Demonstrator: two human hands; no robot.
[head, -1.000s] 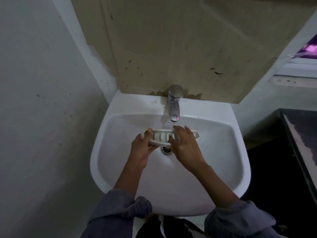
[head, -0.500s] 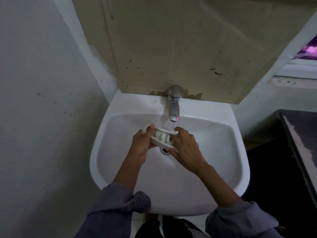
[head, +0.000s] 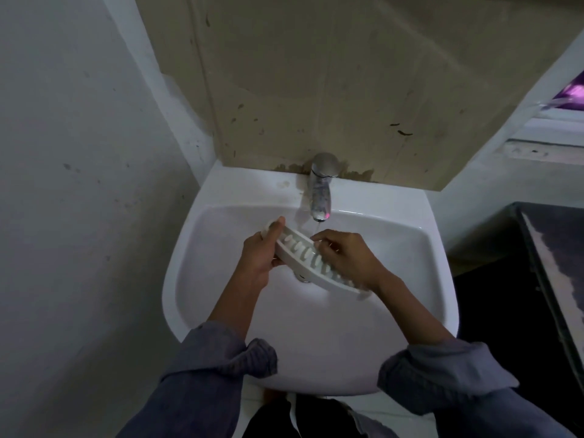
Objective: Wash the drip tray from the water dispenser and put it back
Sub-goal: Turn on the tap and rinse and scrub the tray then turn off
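Note:
A white slotted drip tray (head: 303, 252) hangs tilted over the sink basin (head: 395, 279), running from upper left down to lower right, just below the chrome tap (head: 320, 191). A thin stream of water falls from the tap beside the tray's upper part. My left hand (head: 260, 254) grips the tray's upper left end, thumb on top. My right hand (head: 346, 259) lies over the tray's middle with its fingers curled onto the slots and covers part of it.
A grey wall stands close on the left. Behind the sink is a stained beige panel (head: 316, 90). A dark counter edge (head: 553, 263) runs along the right. The drain (head: 301, 276) sits under the tray.
The tray has swung from level to a steep diagonal, its right end dropping toward me. My right hand has slid down along its slots.

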